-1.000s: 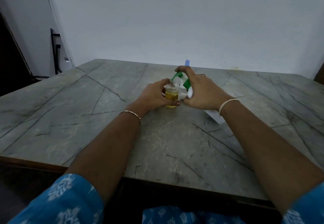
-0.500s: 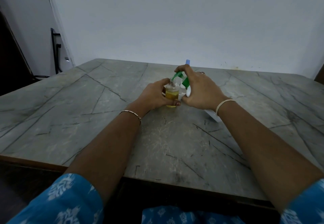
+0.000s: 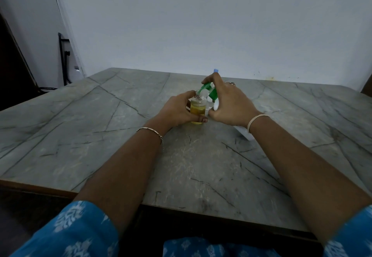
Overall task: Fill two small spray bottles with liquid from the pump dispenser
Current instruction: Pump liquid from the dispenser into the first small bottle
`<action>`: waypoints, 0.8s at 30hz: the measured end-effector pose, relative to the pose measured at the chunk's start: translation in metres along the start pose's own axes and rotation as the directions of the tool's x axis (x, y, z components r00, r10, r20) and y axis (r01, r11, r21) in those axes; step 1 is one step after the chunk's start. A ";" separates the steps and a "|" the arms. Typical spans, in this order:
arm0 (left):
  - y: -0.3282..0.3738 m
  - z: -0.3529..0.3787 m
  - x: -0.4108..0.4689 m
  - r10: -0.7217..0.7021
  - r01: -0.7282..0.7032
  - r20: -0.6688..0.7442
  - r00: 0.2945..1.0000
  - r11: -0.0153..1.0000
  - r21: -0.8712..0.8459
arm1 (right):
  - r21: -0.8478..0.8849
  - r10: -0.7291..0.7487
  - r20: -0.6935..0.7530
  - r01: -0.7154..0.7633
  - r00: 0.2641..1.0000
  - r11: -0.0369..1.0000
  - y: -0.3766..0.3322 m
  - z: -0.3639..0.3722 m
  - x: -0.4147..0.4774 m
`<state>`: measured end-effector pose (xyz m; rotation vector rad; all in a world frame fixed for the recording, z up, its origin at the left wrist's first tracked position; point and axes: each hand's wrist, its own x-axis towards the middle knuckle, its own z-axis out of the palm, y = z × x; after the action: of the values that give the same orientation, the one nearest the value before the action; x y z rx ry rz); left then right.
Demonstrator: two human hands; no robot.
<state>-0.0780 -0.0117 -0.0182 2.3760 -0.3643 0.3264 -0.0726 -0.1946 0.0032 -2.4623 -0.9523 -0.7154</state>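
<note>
Grey stone bench (image 3: 120,136): small bottle (image 3: 198,109), about half full, is gripped upright by left hand (image 3: 178,112) fingers, pump dispenser (image 3: 212,94) is clamped tilted in right hand (image 3: 229,104) fingers, so the spout should be centred over the neck and short strokes used.

The left hand (image 3: 179,110) grips a small clear plastic bottle (image 3: 198,109), part-filled with yellow liquid and upright on the grey veined stone worktop (image 3: 120,136). The right hand (image 3: 229,104) holds a white pump dispenser with green head (image 3: 213,95), forefinger on top. The green spout sits at the bottle's open neck.
</note>
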 end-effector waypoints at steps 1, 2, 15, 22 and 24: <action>0.000 0.000 0.000 0.001 -0.001 -0.003 1.000 1.000 -0.003 | -0.016 -0.001 -0.005 0.001 1.000 1.000 0.001 0.000 0.000; 0.000 0.000 -0.001 0.003 -0.003 -0.006 1.000 1.000 -0.007 | -0.034 -0.003 -0.010 0.002 1.000 0.999 0.001 0.001 -0.001; 0.000 0.000 0.000 0.001 -0.001 -0.001 1.000 1.000 -0.004 | -0.088 -0.015 -0.020 0.013 1.000 0.996 0.001 -0.001 -0.003; 0.002 -0.001 -0.002 0.003 -0.003 -0.005 1.000 1.000 0.005 | -0.101 0.000 -0.031 -0.003 1.000 0.995 -0.002 0.001 0.000; 0.002 0.000 -0.002 0.005 -0.006 -0.009 1.000 1.000 -0.010 | -0.097 0.008 -0.034 -0.011 0.999 0.995 -0.002 0.001 0.000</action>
<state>-0.0812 -0.0126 -0.0173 2.3638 -0.3675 0.3369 -0.0738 -0.1931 0.0026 -2.5281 -0.9126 -0.8155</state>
